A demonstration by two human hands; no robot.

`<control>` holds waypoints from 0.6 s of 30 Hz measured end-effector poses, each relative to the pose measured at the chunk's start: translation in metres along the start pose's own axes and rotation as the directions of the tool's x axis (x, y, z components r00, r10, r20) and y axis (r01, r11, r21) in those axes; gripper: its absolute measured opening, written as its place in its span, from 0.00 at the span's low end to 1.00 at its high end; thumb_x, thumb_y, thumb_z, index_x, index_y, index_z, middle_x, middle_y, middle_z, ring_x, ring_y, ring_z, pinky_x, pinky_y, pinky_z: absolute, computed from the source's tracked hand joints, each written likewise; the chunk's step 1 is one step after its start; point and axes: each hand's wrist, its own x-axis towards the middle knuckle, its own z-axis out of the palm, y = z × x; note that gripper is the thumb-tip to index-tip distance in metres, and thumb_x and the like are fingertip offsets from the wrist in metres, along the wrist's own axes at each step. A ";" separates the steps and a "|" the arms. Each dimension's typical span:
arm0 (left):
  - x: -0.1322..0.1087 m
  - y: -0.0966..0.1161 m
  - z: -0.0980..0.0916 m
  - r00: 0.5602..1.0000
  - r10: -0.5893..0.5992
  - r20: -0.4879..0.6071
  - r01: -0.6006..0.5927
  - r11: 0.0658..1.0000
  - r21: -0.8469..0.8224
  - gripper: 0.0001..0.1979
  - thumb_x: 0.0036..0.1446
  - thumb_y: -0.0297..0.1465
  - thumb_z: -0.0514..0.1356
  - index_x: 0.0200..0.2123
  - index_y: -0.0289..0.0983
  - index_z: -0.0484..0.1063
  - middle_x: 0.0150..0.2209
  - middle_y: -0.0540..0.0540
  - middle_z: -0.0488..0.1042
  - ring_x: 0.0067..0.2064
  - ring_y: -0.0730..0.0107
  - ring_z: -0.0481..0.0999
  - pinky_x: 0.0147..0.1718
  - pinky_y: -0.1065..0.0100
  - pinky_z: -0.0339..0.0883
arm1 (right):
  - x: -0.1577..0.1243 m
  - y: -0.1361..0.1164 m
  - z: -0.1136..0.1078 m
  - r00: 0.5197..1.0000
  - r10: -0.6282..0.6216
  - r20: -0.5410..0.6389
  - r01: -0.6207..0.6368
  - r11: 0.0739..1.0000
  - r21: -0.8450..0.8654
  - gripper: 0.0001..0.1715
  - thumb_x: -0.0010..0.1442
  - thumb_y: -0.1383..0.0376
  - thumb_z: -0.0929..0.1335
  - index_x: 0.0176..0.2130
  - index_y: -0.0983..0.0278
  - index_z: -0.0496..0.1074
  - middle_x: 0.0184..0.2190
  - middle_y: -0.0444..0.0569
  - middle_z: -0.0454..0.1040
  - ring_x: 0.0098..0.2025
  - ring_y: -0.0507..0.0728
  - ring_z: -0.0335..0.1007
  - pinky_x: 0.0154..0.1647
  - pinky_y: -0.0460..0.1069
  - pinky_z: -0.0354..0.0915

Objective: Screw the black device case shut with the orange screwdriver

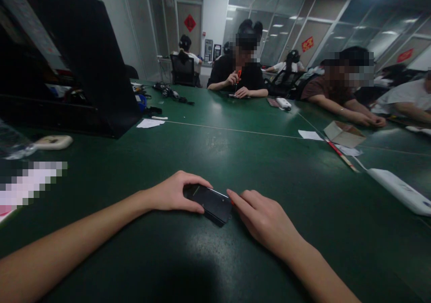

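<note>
A flat black rectangular case rests on the green table, small marks or holes dotting its upper face. My left hand grips its left end, thumb along the near side and fingers along the far side. My right hand is closed at the case's right end around a screwdriver. Only a bit of its orange handle shows, and a thin bright shaft seems to run along the case's far edge. The shaft's tip is not clear, and whether it touches the case I cannot tell.
The green table carries a large black open box at left, black cables, a white power strip, a small cardboard box and papers. Across it, a person holds an orange-handled tool; others sit at right.
</note>
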 end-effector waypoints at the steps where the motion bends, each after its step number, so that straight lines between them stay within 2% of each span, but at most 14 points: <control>1: 0.000 -0.002 -0.001 1.000 -0.014 -0.002 0.014 1.000 -0.012 0.28 0.48 0.43 0.72 0.52 0.42 0.76 0.48 0.45 0.80 0.47 0.58 0.78 0.45 0.62 0.68 | 0.000 0.000 0.000 1.000 0.001 -0.004 -0.001 1.000 0.000 0.22 0.70 0.70 0.59 0.61 0.69 0.65 0.38 0.53 0.75 0.36 0.57 0.70 0.33 0.49 0.67; 8: 0.001 -0.002 0.000 0.999 0.028 -0.017 -0.029 0.999 -0.032 0.28 0.50 0.42 0.71 0.54 0.43 0.76 0.51 0.44 0.79 0.50 0.57 0.77 0.49 0.60 0.67 | -0.002 0.015 -0.011 0.998 -0.005 0.066 -0.004 0.992 0.128 0.19 0.71 0.67 0.59 0.58 0.64 0.68 0.39 0.52 0.75 0.36 0.55 0.70 0.33 0.47 0.66; 15: 0.001 -0.002 -0.002 1.000 0.022 -0.010 -0.023 0.996 -0.086 0.24 0.52 0.40 0.70 0.52 0.42 0.76 0.49 0.44 0.78 0.48 0.60 0.77 0.46 0.62 0.68 | -0.007 0.028 -0.022 0.993 0.010 0.115 -0.030 0.984 0.175 0.19 0.72 0.65 0.58 0.57 0.62 0.70 0.38 0.52 0.75 0.37 0.54 0.70 0.34 0.47 0.65; 18: 0.001 -0.001 -0.001 0.999 0.044 -0.007 -0.044 0.993 -0.109 0.23 0.52 0.40 0.70 0.51 0.41 0.76 0.49 0.44 0.78 0.49 0.59 0.76 0.48 0.61 0.67 | -0.007 0.029 -0.024 0.992 0.018 0.121 -0.040 0.982 0.184 0.19 0.72 0.66 0.58 0.56 0.62 0.71 0.38 0.51 0.75 0.36 0.54 0.70 0.34 0.47 0.65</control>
